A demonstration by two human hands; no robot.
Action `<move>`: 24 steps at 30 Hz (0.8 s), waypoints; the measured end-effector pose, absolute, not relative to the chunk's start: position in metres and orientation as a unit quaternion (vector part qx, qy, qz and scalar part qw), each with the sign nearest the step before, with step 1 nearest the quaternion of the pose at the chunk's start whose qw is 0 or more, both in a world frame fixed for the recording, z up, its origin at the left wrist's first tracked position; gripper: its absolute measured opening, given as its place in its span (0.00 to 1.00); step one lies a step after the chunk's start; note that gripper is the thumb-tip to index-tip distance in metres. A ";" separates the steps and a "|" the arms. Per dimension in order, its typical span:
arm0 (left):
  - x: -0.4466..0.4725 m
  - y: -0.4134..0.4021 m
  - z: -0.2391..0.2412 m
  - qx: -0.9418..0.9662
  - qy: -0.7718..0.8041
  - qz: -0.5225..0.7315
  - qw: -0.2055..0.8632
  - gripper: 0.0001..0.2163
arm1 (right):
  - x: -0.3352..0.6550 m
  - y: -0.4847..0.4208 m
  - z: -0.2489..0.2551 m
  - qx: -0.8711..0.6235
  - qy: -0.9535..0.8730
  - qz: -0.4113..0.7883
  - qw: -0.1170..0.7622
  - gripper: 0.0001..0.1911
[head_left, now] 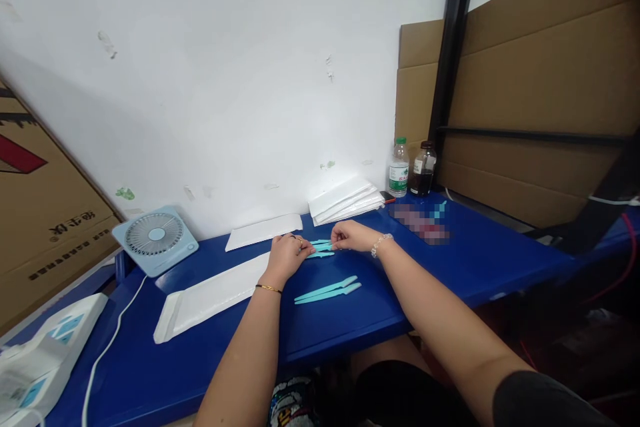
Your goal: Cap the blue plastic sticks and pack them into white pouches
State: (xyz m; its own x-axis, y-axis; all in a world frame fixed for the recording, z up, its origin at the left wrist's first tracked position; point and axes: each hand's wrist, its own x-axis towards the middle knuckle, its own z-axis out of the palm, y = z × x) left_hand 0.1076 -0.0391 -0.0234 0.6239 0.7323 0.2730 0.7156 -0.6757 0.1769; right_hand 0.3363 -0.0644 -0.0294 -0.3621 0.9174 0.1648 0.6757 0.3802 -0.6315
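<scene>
Both hands meet at mid-frame on the blue bench point(450, 267): left hand point(286, 255) and right hand point(350, 235) pinch a small bunch of turquoise sticks point(320, 250) between closed fingertips. Two finished-looking sticks point(327, 289) lie just below, apart; white sheets point(215, 293) wait lower left.

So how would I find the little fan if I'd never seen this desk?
Start at the long blue table against the white wall and look to its far left end. The fan leans there, pale blue and square with a round grille, a white cord trailing from it; nothing else nearby is round.
</scene>
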 end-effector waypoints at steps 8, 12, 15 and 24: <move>0.085 -0.027 -0.022 0.869 0.464 0.171 0.031 0.12 | 0.356 -0.064 -0.026 -0.559 -0.757 0.209 0.267 0.04; 0.085 -0.033 -0.019 0.869 0.442 0.211 0.073 0.12 | 0.357 -0.062 -0.028 -0.568 -0.758 0.149 0.284 0.04; 0.095 -0.046 -0.016 0.891 0.368 0.186 0.188 0.15 | 0.354 -0.062 -0.028 -0.565 -0.762 0.121 0.293 0.05; 0.111 -0.061 -0.022 0.897 0.305 0.039 0.316 0.13 | 0.373 -0.065 -0.024 -0.786 -0.554 -0.021 0.275 0.15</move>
State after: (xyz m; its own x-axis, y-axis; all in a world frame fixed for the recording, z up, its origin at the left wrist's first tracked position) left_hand 0.1111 -0.0612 -0.0216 0.8106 0.5725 -0.1233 0.5234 -0.6137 0.5912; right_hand 0.3728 -0.0649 -0.0245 0.3861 0.8581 0.3385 0.8816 -0.2353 -0.4091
